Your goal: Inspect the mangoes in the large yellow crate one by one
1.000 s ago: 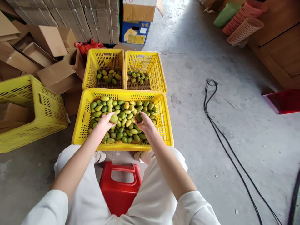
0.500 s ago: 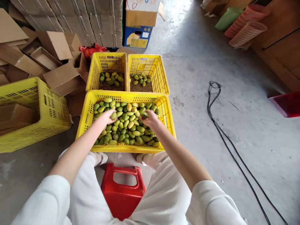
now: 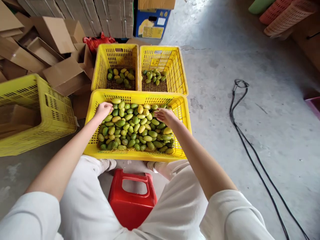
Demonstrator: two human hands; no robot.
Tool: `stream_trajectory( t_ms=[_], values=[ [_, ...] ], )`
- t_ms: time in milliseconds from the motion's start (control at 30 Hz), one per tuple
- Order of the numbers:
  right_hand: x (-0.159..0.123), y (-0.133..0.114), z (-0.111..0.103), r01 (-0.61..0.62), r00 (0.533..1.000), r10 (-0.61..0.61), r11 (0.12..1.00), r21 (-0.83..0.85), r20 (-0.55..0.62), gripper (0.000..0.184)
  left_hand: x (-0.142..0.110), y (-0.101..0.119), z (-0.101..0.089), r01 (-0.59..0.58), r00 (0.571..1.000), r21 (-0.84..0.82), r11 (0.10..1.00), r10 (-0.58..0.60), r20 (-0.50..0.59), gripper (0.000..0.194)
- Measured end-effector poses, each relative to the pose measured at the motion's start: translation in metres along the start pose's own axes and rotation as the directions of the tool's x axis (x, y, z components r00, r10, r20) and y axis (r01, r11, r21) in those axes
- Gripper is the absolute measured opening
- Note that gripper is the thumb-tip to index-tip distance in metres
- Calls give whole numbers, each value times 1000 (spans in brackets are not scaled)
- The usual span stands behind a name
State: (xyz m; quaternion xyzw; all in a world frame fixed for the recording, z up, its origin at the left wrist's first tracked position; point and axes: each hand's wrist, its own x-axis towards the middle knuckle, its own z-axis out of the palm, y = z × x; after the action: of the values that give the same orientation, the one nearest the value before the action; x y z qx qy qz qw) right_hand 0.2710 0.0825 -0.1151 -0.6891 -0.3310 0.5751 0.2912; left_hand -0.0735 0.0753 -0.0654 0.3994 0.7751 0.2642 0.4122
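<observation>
While the left hand (image 3: 103, 111) and the right hand (image 3: 168, 117) are hanging over green fruit (image 3: 136, 128), a large yellow crate (image 3: 135, 154) is walling them in

The left hand's fingers are hanging curled near the crate's far left corner; whether they are gripping anything, I cannot tell. The right hand's fingers are lying nearly straight and unclenched, pointing leftward. The fruit is heaping up below and between them.

Just beyond the fingers, the crate's far rim is blocking the way to a left rear crate (image 3: 100, 66) and a right rear crate (image 3: 176, 68), each holding a small pile. Bodyward of the fingers, a red stool (image 3: 132, 205) is sitting between the knees. Left of the left fingers, a side crate (image 3: 55, 113) is holding cardboard, loose boxes (image 3: 66, 73) crowding behind. Well right of the right fingers, a black cable (image 3: 246, 143) is trailing along the floor. Farther beyond, a blue carton (image 3: 152, 25) is standing.
</observation>
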Motion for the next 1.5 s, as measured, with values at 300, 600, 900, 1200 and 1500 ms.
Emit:
stream_trajectory(
  t_ms=[300, 600, 900, 1200, 1500],
  values=[
    [9, 83, 57, 207, 978, -164, 838, -504, 129, 23, -13, -109, -10, 16, 929, 646, 763, -249, 272, 34],
    [1, 136, 114, 407, 909, -291, 458, -791, 299, 65, 3, -128, -14, -89, 926, 755, 649, -226, 303, 38],
    [13, 140, 126, 343, 928, -281, 384, -857, 245, 57, 3, -141, 25, -51, 926, 790, 611, -268, 267, 73],
    [19, 128, 104, 493, 865, -278, 314, -812, 417, 66, 27, -123, 28, -47, 989, 725, 687, -67, 128, 56],
    [41, 98, 54, 394, 910, -286, 821, -412, 301, 72, 56, -123, 53, 55, 993, 417, 907, -4, -120, 39]
  ],
)
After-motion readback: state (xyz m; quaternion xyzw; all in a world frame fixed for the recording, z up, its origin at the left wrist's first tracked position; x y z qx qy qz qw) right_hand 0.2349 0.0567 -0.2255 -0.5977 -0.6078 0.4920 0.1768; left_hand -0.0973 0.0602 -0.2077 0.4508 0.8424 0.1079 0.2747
